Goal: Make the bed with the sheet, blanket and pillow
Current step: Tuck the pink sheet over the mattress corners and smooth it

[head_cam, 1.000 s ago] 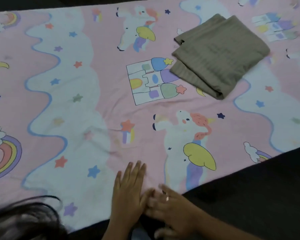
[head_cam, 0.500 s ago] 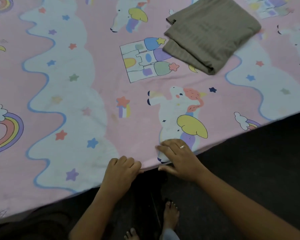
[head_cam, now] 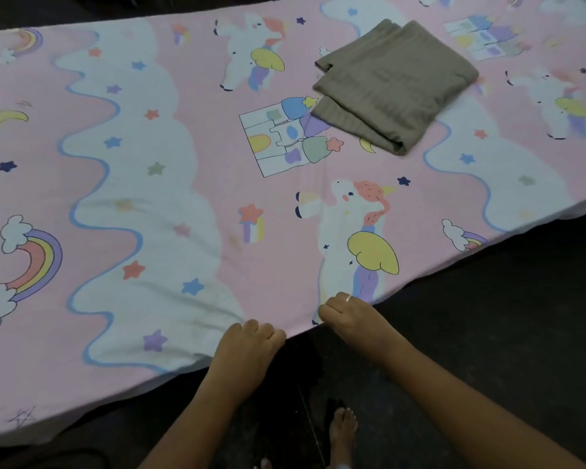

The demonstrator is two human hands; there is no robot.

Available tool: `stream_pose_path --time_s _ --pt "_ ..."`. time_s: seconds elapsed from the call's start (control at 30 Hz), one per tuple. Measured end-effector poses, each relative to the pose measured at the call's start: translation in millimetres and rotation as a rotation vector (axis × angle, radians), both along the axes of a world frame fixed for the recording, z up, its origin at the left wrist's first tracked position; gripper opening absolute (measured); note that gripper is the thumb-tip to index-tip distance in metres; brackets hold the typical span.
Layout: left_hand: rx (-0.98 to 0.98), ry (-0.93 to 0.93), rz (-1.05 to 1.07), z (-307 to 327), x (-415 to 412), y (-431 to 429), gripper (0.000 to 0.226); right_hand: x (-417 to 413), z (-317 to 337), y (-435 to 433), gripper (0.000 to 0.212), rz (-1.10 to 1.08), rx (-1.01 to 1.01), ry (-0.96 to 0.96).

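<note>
A pink and white sheet printed with unicorns, stars and rainbows lies spread flat over the bed. A folded brown blanket rests on it toward the far right. My left hand is curled at the sheet's near edge, fingers tucked over the hem. My right hand, with a ring on it, is curled on the same edge a little to the right. No pillow is in view.
A dark floor runs along the near side of the bed. My bare foot stands on it just below my hands. The bed's near edge slants from lower left to upper right.
My hands went from lying flat on the sheet to curling over its near edge. The view has pulled back, so more of the sheet and blanket shows.
</note>
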State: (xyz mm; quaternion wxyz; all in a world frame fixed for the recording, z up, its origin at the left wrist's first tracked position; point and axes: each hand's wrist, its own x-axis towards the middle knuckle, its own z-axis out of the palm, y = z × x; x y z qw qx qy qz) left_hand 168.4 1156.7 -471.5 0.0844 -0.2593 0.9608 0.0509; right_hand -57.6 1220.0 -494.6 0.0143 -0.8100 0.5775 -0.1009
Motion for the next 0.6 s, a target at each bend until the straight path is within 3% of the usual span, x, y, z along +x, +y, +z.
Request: stream_pose_path --time_s 0.1,0.23,0.33,0.43,0.5,0.6 --pt "-0.035 -0.007 0.040 -3 9 5 0.043 2 -2 0 0.008 -0.005 -0.043 0.028" --pt "-0.125 0.055 0.091 -11 30 4 0.046 12 -5 13 0.015 -0.121 0.018 -0.102" --pt "-0.185 0.091 0.091 -11 44 1 0.036 28 -5 35 0.019 -0.642 0.199 -0.535" --pt "-0.200 0.078 0.052 -11 51 -1 0.048 29 -8 40 0.026 -1.279 0.405 -1.105" --pt "-0.216 0.052 0.022 -9 51 -5 0.053 27 -13 33 0.033 -1.350 0.611 -1.351" --pt "-0.219 0.013 -0.029 -5 51 -12 0.047 27 -14 15 0.013 -1.249 0.675 -1.513"
